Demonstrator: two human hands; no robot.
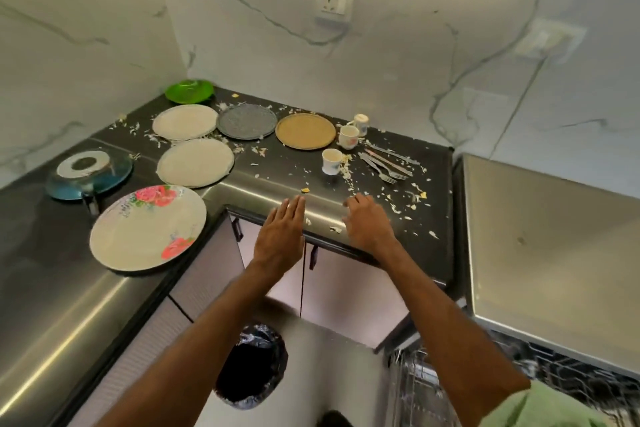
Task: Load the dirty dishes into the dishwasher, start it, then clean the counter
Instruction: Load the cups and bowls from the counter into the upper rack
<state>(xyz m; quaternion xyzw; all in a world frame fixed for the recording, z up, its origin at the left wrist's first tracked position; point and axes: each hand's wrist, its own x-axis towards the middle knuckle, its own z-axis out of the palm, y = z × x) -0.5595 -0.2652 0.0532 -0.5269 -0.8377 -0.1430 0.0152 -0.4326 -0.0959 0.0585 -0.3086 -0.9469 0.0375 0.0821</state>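
Dark counter (pixel 294 166), left to right: a blue pan (pixel 88 173), a floral plate (pixel 147 227) near the front edge, two cream plates (pixel 195 162), a grey plate (pixel 247 121), a tan plate (pixel 305 131), three cups (pixel 331 161) and forks (pixel 388 163), with food scraps scattered between them. The left hand (pixel 280 232) is flat at the counter edge, fingers straight and together. The right hand (pixel 369 222) rests on the counter, fingers loosely curled, holding nothing. The floral plate is probably stiff, light and breakable, possibly slick; grasp its near rim. The dishwasher rack (pixel 415 388) stands open lower right.
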